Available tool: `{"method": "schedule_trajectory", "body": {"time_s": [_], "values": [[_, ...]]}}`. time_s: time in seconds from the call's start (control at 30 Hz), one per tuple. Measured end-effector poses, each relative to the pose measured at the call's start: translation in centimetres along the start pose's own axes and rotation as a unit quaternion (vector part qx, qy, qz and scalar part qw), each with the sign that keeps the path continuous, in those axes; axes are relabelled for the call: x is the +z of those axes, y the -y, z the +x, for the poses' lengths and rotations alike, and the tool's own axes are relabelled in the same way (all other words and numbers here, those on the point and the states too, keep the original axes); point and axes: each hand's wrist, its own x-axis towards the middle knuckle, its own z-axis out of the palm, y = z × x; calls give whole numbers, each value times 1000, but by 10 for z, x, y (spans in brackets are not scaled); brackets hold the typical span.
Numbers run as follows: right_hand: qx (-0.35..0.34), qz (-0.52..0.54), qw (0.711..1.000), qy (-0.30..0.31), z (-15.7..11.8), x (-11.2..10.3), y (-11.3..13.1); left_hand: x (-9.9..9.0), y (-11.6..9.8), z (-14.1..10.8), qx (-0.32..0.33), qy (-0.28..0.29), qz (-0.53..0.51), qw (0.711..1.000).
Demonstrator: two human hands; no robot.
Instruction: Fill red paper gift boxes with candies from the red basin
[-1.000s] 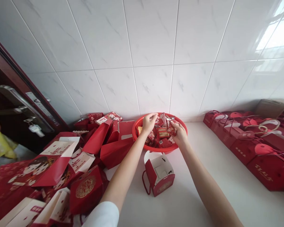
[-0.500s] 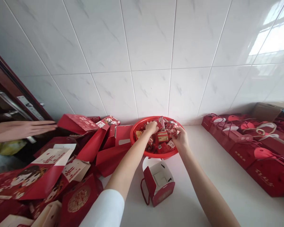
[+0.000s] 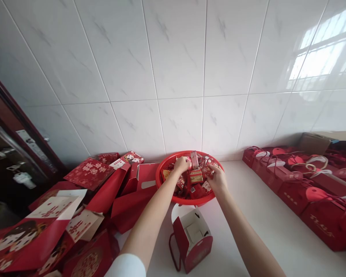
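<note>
A red plastic basket [image 3: 160,188] full of wrapped sweets [image 3: 196,176] stands against the tiled wall. My left hand [image 3: 182,164] is inside it, fingers curled down among the sweets at the back left; what they hold, if anything, is hidden. At the basket's right side, my right hand [image 3: 218,177] pinches a red-and-white wrapped sweet [image 3: 210,168] between thumb and fingers. In front of the basket, between my forearms, an open red gift box [image 3: 194,242] with a white inside and a red cord handle sits on the white counter, its inside bare.
Red paper gift bags and boxes [image 3: 86,223] lie heaped on the left. A row of closed red gift boxes [image 3: 305,207] with cords runs along the right, a brown carton [image 3: 314,143] behind. A door with a metal handle [image 3: 8,148] stands far left.
The view has tilted upward. Another person's hand at the left has gone from view, and a red box there now lies flatter. Both my hands stay in the basket.
</note>
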Motion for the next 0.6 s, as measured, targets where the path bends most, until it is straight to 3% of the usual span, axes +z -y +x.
{"method": "schedule_trajectory", "body": {"time_s": [0.3, 0.6], "values": [[28, 29, 999, -12, -4, 7, 5, -27, -8, -13, 8, 17, -259, 966], [72, -20, 996, 54, -20, 15, 17, -24, -11, -43, 53, 4, -360, 932]]}}
